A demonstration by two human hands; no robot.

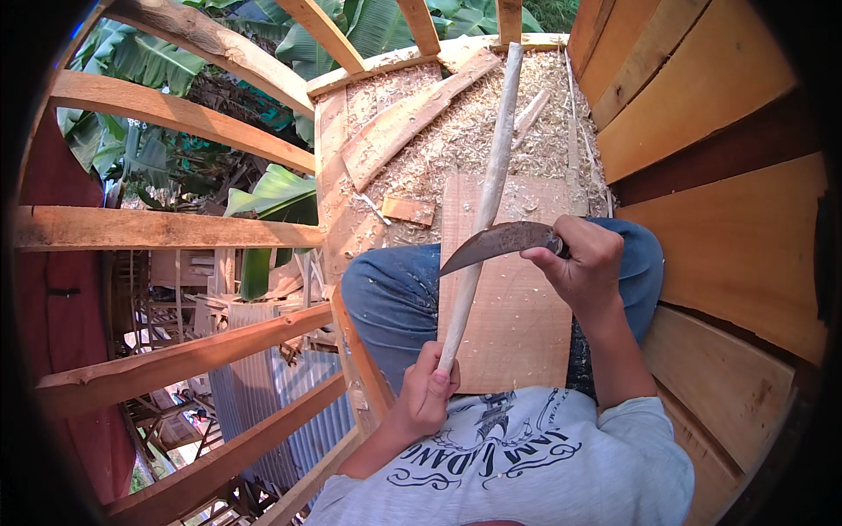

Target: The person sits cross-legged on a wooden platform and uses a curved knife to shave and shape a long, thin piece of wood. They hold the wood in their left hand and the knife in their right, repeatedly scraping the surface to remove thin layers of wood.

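Head view, stick's place: a long, slim, pale wooden stick runs up and away from the person's left hand, above a flat reddish-brown wooden board on the lap; the right hand sits to its right.
Stick's look: bare, off-white, nearly straight, a little uneven, blunt at the far end.
Knife: a broad, curved, dark steel blade with rusty blotches crosses over the stick, tip leftward; from where I stand, I can't tell whether its edge touches.
Left hand: wrapped round the stick's near end, close to the shirt.
Right hand: clenched on the knife's handle, thumb near the blade's base, forearm angled upward.
Shavings: pale wood curls lie thick beyond the board.
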